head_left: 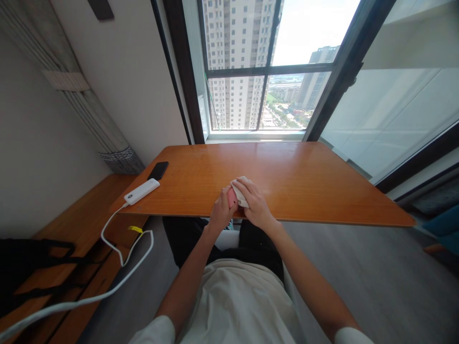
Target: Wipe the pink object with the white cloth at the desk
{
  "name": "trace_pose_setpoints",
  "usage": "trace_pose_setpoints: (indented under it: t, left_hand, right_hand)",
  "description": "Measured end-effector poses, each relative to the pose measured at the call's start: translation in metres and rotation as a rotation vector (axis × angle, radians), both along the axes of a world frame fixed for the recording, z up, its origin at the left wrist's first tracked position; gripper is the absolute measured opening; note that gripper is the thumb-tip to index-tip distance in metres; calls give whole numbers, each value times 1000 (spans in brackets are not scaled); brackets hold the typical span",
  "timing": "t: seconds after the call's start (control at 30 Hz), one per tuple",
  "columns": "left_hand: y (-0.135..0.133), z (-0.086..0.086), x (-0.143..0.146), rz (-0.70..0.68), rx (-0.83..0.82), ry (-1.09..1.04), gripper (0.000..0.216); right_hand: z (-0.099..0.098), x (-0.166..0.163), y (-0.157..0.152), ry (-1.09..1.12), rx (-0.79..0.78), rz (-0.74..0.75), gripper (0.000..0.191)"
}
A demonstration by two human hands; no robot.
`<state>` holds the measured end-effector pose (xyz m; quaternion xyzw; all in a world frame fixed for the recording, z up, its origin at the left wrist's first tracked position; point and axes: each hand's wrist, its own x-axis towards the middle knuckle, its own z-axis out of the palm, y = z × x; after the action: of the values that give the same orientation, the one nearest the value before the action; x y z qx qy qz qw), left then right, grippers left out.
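Both my hands rest together near the front edge of an orange-brown wooden table (pixel 294 167). My left hand (pixel 220 210) is closed around a small pink object (pixel 232 197), which I cannot identify. My right hand (pixel 253 200) is closed on a white cloth or tissue (pixel 239 187) pressed against the pink object. Most of the pink object is hidden between the fingers.
A white power bank (pixel 141 191) with a white cable (pixel 118 248) and a black phone (pixel 158 170) lie at the table's left corner. A low wooden bench (pixel 89 224) with a black bag (pixel 28 267) stands left. A large window (pixel 258 71) is beyond the table.
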<state>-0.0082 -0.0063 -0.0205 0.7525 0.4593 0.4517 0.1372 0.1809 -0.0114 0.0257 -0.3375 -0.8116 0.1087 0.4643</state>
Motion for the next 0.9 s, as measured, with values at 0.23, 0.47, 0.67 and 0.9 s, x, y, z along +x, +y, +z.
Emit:
trace_pose_setpoints:
  t: [0.23, 0.47, 0.67, 0.9]
  left_hand:
    - [-1, 1, -4, 15, -2, 52, 59]
    - [-2, -1, 1, 38, -57, 156, 72]
    - [-1, 5, 3, 55, -114, 128, 69]
    - [2, 4, -9, 86, -196, -37, 56]
  right_hand:
    - [-46, 9, 24, 253, -207, -68, 78]
    - [-10, 7, 12, 63, -43, -203, 73]
    - [16, -1, -2, -395, 199, -333, 67]
    - [14, -23, -4, -500, 292, -97, 69]
